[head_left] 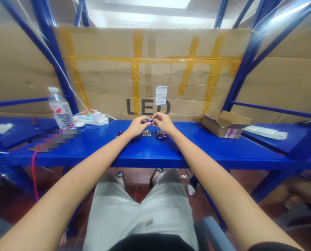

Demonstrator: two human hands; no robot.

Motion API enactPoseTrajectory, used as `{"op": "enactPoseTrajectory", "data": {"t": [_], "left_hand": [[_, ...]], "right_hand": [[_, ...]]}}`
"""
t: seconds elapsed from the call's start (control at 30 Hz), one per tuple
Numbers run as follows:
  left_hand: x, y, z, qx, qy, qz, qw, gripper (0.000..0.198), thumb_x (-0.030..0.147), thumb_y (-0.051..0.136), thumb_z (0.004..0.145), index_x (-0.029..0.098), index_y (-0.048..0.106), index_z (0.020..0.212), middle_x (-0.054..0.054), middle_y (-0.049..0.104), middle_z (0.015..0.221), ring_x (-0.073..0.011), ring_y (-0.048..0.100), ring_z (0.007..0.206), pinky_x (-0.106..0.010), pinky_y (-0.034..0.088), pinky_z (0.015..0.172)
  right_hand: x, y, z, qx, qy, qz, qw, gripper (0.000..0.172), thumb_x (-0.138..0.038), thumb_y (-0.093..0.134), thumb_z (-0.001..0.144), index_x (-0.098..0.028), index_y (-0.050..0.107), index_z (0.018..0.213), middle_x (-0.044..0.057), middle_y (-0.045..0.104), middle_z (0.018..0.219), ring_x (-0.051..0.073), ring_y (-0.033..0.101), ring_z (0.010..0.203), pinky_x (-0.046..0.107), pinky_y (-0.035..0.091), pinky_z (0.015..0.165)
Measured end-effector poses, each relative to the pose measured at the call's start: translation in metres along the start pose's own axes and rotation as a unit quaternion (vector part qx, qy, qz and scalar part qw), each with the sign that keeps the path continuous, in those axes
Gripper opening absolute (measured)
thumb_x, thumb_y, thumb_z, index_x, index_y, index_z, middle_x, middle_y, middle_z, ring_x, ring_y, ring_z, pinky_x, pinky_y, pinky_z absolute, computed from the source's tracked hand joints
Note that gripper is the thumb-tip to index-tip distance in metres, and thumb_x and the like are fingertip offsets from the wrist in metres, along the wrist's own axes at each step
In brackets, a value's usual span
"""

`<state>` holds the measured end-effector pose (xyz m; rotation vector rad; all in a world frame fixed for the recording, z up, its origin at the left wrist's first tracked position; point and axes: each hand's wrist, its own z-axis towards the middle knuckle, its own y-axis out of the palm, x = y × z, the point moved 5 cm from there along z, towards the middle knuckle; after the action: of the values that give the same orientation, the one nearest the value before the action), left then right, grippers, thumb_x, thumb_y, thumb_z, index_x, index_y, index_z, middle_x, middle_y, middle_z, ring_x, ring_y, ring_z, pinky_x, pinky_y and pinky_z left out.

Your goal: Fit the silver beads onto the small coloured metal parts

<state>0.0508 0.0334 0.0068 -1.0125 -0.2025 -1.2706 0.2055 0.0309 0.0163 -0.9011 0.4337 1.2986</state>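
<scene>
My left hand [138, 126] and my right hand [164, 123] meet above the blue tabletop. Between their fingertips is a small blue piece [150, 120] with a light, shiny part. Both hands are closed in a pinch on it; its exact kind is too small to make out. Just below the hands lies a cluster of small silvery metal pieces [146, 133]. Beside it, under my right hand, sits a pile of purple and blue looped pieces [162, 136]. A few dark pieces [119, 133] show left of my left hand, partly hidden by it.
Along the left stand a water bottle [60, 108], a white power strip [95, 119] and a red cable [33, 174]. At the right is an open cardboard box [225, 124]. Taped cardboard [105, 80] backs the blue table [150, 153]. Another person's leg [296, 191] shows at lower right.
</scene>
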Motion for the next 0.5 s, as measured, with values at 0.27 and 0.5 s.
{"op": "enactPoseTrajectory", "data": {"t": [0.27, 0.5], "left_hand": [[0.009, -0.001, -0.003, 0.013, 0.065, 0.096, 0.993, 0.025, 0.037, 0.051, 0.095, 0.018, 0.067, 0.095, -0.005, 0.072, 0.095, -0.0212, 0.064, 0.09, -0.033, 0.047, 0.085], [0.008, 0.002, -0.002, 0.011, 0.06, 0.185, 0.981, 0.03, 0.032, 0.043, 0.098, 0.017, 0.063, 0.081, -0.007, 0.068, 0.081, -0.0211, 0.061, 0.078, -0.033, 0.046, 0.075]], "right_hand": [[-0.006, -0.002, -0.006, -0.029, 0.018, -0.022, 0.999, 0.004, -0.015, 0.064, 0.084, -0.016, 0.062, 0.081, 0.002, 0.07, 0.064, 0.012, 0.061, 0.05, 0.022, 0.049, 0.049], [-0.01, -0.004, -0.011, -0.067, -0.016, -0.113, 0.991, 0.016, -0.01, 0.058, 0.084, -0.016, 0.064, 0.07, 0.001, 0.067, 0.062, 0.011, 0.058, 0.051, 0.021, 0.046, 0.051]]}}
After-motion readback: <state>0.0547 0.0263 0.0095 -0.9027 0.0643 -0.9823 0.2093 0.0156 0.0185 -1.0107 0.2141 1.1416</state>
